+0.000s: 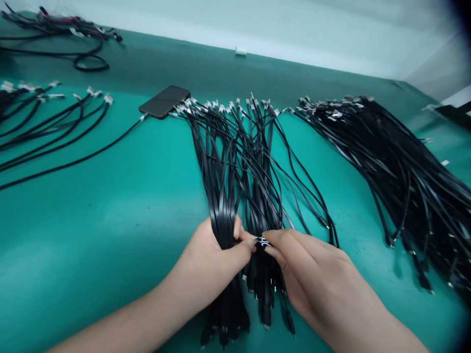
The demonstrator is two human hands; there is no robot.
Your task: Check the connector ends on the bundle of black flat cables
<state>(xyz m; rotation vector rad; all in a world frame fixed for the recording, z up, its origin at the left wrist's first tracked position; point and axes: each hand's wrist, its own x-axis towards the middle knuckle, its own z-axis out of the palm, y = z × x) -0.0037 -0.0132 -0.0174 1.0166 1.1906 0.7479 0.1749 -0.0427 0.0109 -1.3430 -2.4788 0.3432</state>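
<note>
My left hand (209,262) is wrapped round a bundle of flat black cables (222,206). Plug ends hang below the fist, and the white-tagged ends fan out toward the back. Between the two hands are small shiny metal plug ends (262,241), pinched by the fingertips of my right hand (312,269). The left thumb and forefinger meet at the same spot, touching or almost touching the metal. Just right of the held bundle, a second group of black cables (260,196) lies on the green table, partly covered by my right hand.
A dark-screened phone (164,102) lies behind, with a cable at its near edge. Large cable piles rest at the right (397,162) and left (47,127). A tangle of wires (84,29) is at the back left. A small white cylinder (241,51) stands by the wall.
</note>
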